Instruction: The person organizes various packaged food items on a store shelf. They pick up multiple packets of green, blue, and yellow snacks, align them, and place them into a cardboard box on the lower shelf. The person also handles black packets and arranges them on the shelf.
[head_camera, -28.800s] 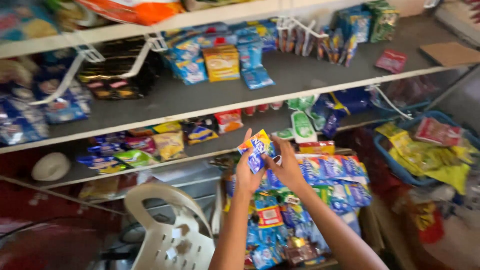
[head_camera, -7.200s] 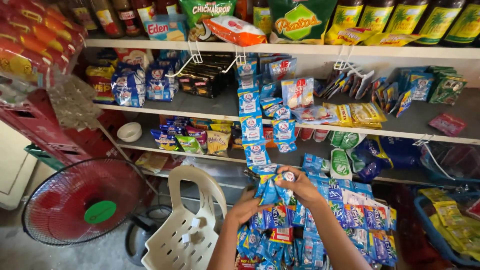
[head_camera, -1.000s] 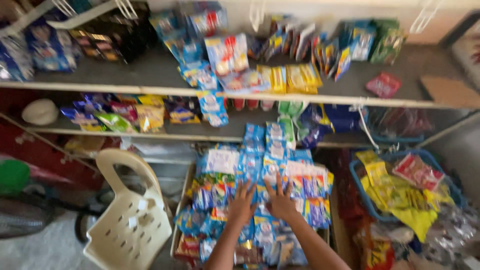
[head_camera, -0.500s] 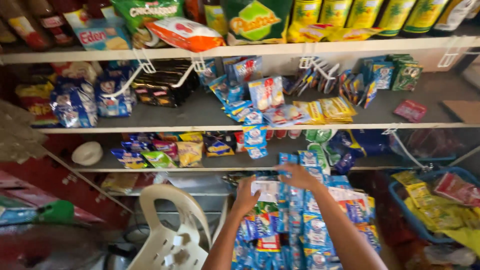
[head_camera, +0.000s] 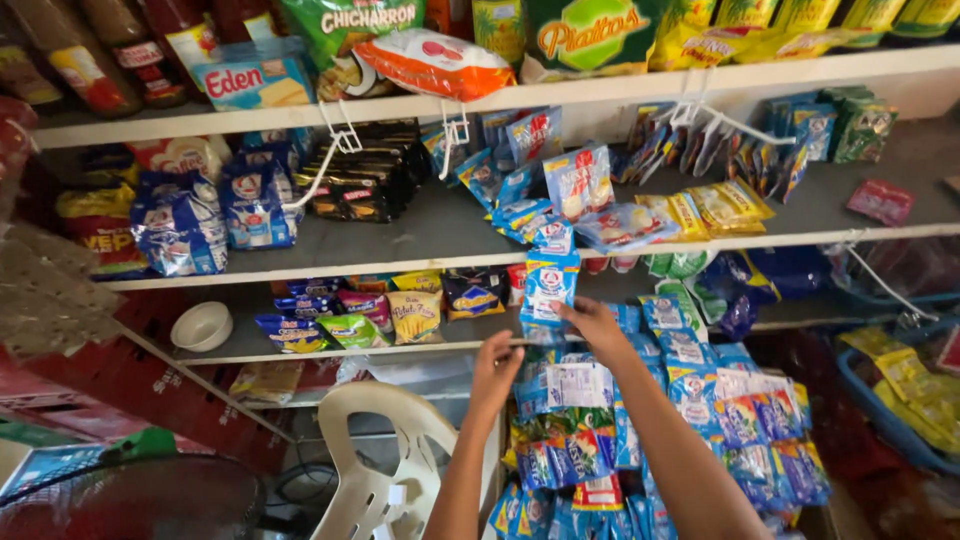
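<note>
Reaching up at the lower shelf edge (head_camera: 420, 350), the right hand (head_camera: 592, 322) pinches the bottom of a hanging strip of blue-and-white sachets (head_camera: 549, 285), fingers closed on it. The left hand (head_camera: 497, 362) rises just beside it, fingers loosely curled near the strip's end over the hanging packets (head_camera: 570, 440); whether it grips anything cannot be told. Judged from this, keeping the strip straight and supporting it from below helps avoid tearing.

Both hands higher than before, right hand (head_camera: 592, 322) now at hanging blue sachet strip (head_camera: 548, 285), left hand (head_camera: 497, 362) just below.
</note>
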